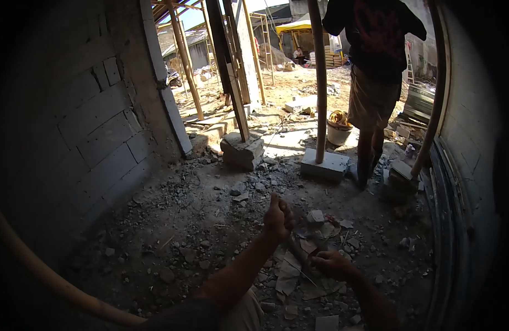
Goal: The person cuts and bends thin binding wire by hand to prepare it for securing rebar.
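My left hand (279, 219) is raised at the centre, its fingers curled closed. What it holds, if anything, is too dark to make out. Lower and to the right, my right hand (334, 265) has its fingers pinched together near a thin, pale line that slants over the ground. Between and below the two hands lie torn, flat grey scraps (288, 274). A small pale block piece (316, 215) rests on the rubble just beyond them.
A person (373, 83) stands ahead at the right, beside a bucket (339, 132). Poles stand on a pale block (325, 164) and a stacked block (242, 151). Block walls rise at both sides. Long dark strips (450, 198) lie along the right wall. Rubble covers the floor.
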Available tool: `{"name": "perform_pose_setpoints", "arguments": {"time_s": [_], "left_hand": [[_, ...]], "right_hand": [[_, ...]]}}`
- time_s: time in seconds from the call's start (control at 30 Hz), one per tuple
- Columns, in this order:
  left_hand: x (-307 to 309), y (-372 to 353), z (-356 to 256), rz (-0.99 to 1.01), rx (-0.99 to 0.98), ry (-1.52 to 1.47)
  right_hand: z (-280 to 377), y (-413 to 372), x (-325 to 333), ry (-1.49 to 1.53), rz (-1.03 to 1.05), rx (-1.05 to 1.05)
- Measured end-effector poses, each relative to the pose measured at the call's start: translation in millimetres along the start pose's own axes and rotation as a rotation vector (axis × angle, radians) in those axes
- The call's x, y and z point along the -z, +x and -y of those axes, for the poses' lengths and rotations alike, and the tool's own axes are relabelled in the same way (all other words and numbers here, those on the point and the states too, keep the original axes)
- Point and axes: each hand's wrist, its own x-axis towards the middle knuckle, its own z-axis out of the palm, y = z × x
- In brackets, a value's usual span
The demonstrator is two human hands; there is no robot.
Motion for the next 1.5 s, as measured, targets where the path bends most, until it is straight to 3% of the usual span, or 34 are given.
{"name": "perform_pose_setpoints", "arguments": {"time_s": [0.1,0.2,0.27,0.33,0.37,0.4,0.43,0.5,0.53,0.6,0.67,0.73,0.8,0.83,0.9,0.93,0.97,1.03,1.13,1.2,1.27,1.33,1.4,1.47,1.5], "left_hand": [[16.7,9.7,-27.5,-0.105,-0.136,0.024],[31.8,22.2,-32.3,-0.222,-0.208,0.062],[28.6,25.4,-24.9,-0.236,-0.161,0.031],[17.6,23.6,-11.4,-0.237,-0.120,0.026],[7.2,13.4,-10.7,-0.194,-0.066,0.013],[7.1,11.5,-11.5,-0.204,-0.085,0.024],[6.7,10.1,-13.0,-0.211,-0.105,0.035],[8.7,10.8,-23.7,-0.261,-0.163,0.044],[15.9,14.7,-31.1,-0.300,-0.188,0.029],[32.9,24.4,-43.4,-0.382,-0.229,0.000],[36.5,24.6,-44.4,-0.349,-0.212,-0.049],[33.2,24.8,-42.3,-0.328,-0.195,-0.062],[24.3,17.9,-35.9,-0.276,-0.167,-0.051],[21.2,14.8,-34.8,-0.243,-0.149,-0.049],[16.8,7.8,-36.5,-0.202,-0.148,-0.040],[18.7,9.9,-40.6,-0.238,-0.170,-0.036],[24.2,13.1,-44.8,-0.276,-0.186,-0.033],[36.2,21.1,-48.7,-0.332,-0.194,-0.070],[35.0,25.1,-42.7,-0.268,-0.153,-0.132],[20.2,17.7,-37.6,-0.206,-0.125,-0.109],[12.8,9.2,-39.2,-0.181,-0.123,-0.092],[13.2,4.9,-44.4,-0.188,-0.134,-0.082],[37.0,17.6,-50.0,-0.217,-0.184,-0.106],[44.7,25.9,-57.8,-0.308,-0.235,-0.124],[43.9,25.5,-58.6,-0.340,-0.229,-0.149]], "right_hand": [[-13.3,-11.1,14.9,0.172,-0.149,-0.017],[13.1,-32.2,-0.1,0.077,0.027,0.224],[46.4,-45.3,-29.3,-0.149,0.352,0.295],[-4.7,-7.0,-40.9,-0.552,0.375,0.410],[-56.0,28.2,-28.5,-0.809,0.199,0.401],[-31.0,21.3,-14.2,-0.912,-0.015,0.128],[-50.7,38.8,16.1,-0.852,-0.226,0.319],[0.1,28.9,44.7,-0.130,-0.527,0.116],[14.2,28.0,51.2,0.017,-0.557,0.342],[58.5,-9.5,18.0,0.176,-0.419,0.418],[80.3,-44.6,-21.7,-0.171,0.092,0.384],[31.1,-13.1,-47.0,-0.445,0.421,0.381],[-40.6,40.6,-31.2,-0.707,0.152,0.209],[-58.9,55.3,-6.9,-0.752,-0.113,0.322],[-29.8,49.7,31.5,-0.073,-0.440,0.065],[8.7,28.7,34.2,0.128,-0.563,0.150],[27.5,16.9,35.6,0.321,-0.541,0.234],[65.3,-21.5,1.1,0.317,-0.311,0.458],[68.0,-36.7,-51.5,-0.417,0.391,0.515],[-22.8,18.0,-52.3,-0.673,0.276,0.576],[-49.7,33.7,-14.6,-0.671,-0.254,0.320],[-11.9,13.5,21.2,-0.161,-0.539,0.053],[20.4,-5.2,30.4,0.196,-0.594,0.225],[49.7,-36.7,3.7,0.186,-0.340,0.367],[63.7,-50.4,-13.9,0.004,-0.058,0.422]]}}
